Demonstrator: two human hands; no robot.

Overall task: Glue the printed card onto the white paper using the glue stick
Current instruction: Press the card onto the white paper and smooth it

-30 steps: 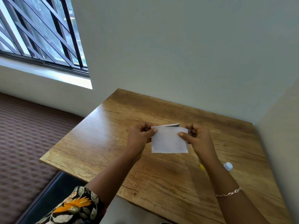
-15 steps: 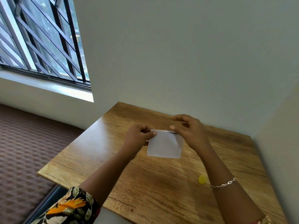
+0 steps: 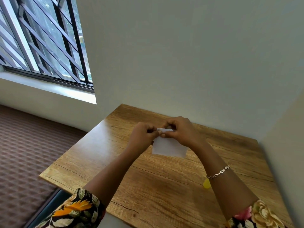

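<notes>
**A:** Where's the paper (image 3: pixel 169 149)?

**B:** Dead ahead, over the middle of the worktop (image 3: pixel 115 162). Its long axis runs left to right, and its blank face is turned to the camera. Both hands have it by the far top edge. The left hand (image 3: pixel 141 135) pinches near the left corner, and the right hand (image 3: pixel 181 130) pinches just beside it, fingers curled over the edge. The sheet slopes down from there towards the person. I cannot tell whether its near edge touches the wood.

**A:** And the card?

**B:** No print shows. I'd guess it sits behind the paper, under the same pinch.

**A:** Which hand is nearer the glue?

**B:** The right. A yellow bit (image 3: pixel 206 184) lies on the worktop just under the right wrist, near the bracelet (image 3: pixel 218 172). It may be the glue stick or its cap, but most of it is hidden.

**A:** What's around it all?

**B:** A wood-grain worktop pushed into a corner of plain walls (image 3: pixel 181 63), a barred window (image 3: pixel 41 38) to the left, and patterned carpet (image 3: pixel 24 145) below.
</notes>
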